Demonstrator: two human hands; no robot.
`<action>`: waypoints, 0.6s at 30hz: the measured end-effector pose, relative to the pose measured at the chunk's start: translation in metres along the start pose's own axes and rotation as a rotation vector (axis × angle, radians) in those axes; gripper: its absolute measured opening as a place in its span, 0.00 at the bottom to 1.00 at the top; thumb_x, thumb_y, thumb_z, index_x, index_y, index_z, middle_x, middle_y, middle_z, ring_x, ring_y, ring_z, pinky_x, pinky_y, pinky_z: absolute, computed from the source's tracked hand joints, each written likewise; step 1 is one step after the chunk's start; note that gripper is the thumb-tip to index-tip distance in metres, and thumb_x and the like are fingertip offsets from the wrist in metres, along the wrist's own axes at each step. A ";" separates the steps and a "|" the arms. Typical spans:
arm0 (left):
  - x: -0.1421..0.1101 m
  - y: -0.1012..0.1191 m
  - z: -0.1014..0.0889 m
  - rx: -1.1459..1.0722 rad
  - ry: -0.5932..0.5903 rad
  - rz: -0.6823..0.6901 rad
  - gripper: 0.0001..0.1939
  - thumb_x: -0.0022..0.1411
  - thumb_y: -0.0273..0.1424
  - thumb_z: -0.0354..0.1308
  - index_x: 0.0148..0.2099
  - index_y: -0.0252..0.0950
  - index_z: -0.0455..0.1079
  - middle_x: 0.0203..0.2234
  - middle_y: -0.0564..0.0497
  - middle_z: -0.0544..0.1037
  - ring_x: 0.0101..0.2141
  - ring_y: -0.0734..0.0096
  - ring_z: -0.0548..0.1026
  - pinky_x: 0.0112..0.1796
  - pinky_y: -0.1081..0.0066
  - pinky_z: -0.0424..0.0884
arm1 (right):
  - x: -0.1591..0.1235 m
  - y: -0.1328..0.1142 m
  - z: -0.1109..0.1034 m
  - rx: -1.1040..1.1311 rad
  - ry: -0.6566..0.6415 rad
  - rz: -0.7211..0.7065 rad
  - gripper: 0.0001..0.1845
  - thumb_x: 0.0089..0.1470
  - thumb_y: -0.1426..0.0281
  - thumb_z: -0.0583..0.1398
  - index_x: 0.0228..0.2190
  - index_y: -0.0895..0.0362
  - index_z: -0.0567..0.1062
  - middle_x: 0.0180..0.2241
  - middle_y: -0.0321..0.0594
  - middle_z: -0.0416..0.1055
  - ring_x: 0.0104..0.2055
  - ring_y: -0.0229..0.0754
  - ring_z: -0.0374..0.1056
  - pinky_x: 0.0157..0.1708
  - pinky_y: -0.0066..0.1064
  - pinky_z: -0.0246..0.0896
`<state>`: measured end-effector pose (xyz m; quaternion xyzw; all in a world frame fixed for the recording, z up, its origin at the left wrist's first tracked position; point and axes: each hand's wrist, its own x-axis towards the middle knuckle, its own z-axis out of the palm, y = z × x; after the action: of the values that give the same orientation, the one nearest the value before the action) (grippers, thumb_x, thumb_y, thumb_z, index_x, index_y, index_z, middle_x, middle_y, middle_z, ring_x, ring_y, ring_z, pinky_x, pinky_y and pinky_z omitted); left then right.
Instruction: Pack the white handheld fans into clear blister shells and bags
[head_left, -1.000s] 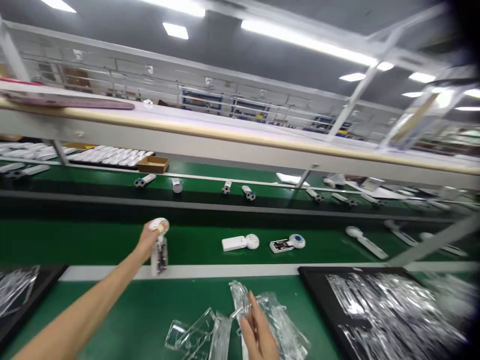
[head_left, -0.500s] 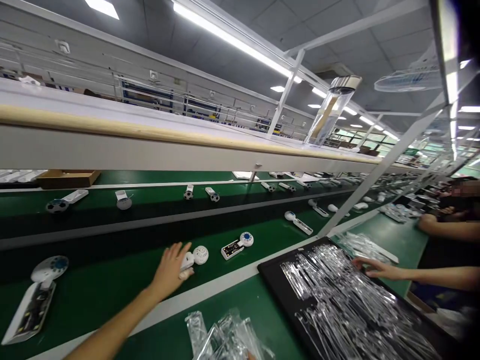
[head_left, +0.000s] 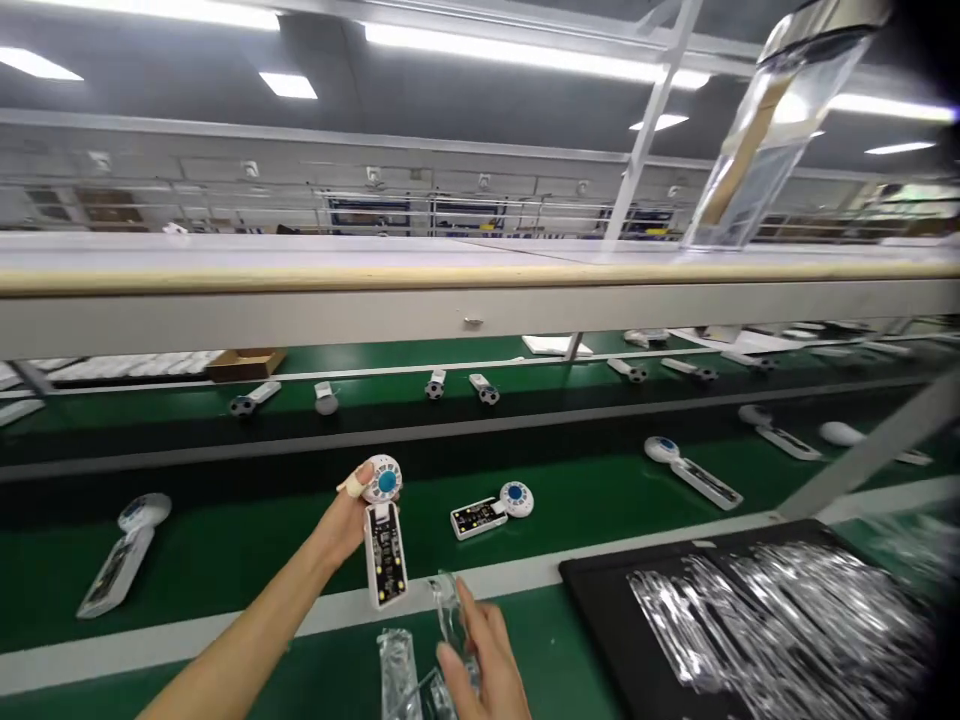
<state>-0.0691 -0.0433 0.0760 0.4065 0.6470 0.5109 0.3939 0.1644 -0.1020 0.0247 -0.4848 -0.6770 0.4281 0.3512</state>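
Observation:
My left hand (head_left: 341, 525) is closed round a small white handheld fan (head_left: 382, 535) with a blue hub and a bare circuit board on its handle, lifted above the green conveyor belt (head_left: 225, 545). My right hand (head_left: 484, 665) pinches a clear plastic cover (head_left: 450, 610) low in the middle. More clear covers (head_left: 397, 675) lie on the green bench just left of it. A similar fan (head_left: 491, 510) rests on the belt right of my left hand.
Other fans lie on the belt at the left (head_left: 124, 550) and right (head_left: 694, 470). A black tray (head_left: 600, 600) of clear plastic parts sits at the lower right. A long shelf (head_left: 450, 290) overhangs the line, carrying a clear bottle (head_left: 757, 140).
My left hand has picked a fan up off the belt, where it lay flat before. My right hand has come back into view holding a clear cover. The view swung left.

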 end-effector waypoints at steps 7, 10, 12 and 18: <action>-0.072 0.025 0.000 -0.918 0.040 -0.208 0.19 0.57 0.42 0.57 0.46 0.35 0.66 0.32 0.45 0.78 0.35 0.61 0.77 0.35 0.65 0.73 | 0.011 -0.057 0.052 -0.289 0.007 -0.458 0.31 0.61 0.61 0.48 0.63 0.45 0.45 0.42 0.44 0.62 0.41 0.47 0.67 0.34 0.36 0.69; -0.085 0.026 -0.010 -0.944 0.081 -0.220 0.18 0.56 0.41 0.59 0.44 0.34 0.68 0.32 0.44 0.78 0.36 0.60 0.77 0.35 0.65 0.73 | 0.000 -0.062 0.069 -0.344 0.085 -0.472 0.32 0.61 0.61 0.47 0.63 0.46 0.41 0.42 0.46 0.62 0.41 0.50 0.65 0.35 0.42 0.69; -0.092 0.025 -0.018 -0.911 0.073 -0.210 0.20 0.54 0.41 0.61 0.45 0.34 0.68 0.33 0.44 0.78 0.36 0.59 0.77 0.35 0.65 0.73 | -0.007 -0.063 0.080 -0.347 0.076 -0.438 0.32 0.61 0.61 0.47 0.63 0.46 0.42 0.41 0.46 0.61 0.41 0.51 0.65 0.34 0.42 0.69; -0.108 0.029 -0.039 -0.868 0.065 -0.174 0.26 0.52 0.42 0.62 0.51 0.37 0.65 0.32 0.48 0.77 0.34 0.62 0.76 0.34 0.67 0.72 | -0.026 -0.064 0.105 -0.364 0.055 -0.354 0.30 0.61 0.58 0.46 0.62 0.43 0.44 0.46 0.49 0.63 0.44 0.55 0.66 0.35 0.46 0.68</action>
<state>-0.0626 -0.1524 0.1216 0.1313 0.4165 0.7127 0.5490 0.0556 -0.1624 0.0412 -0.4255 -0.8075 0.2177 0.3456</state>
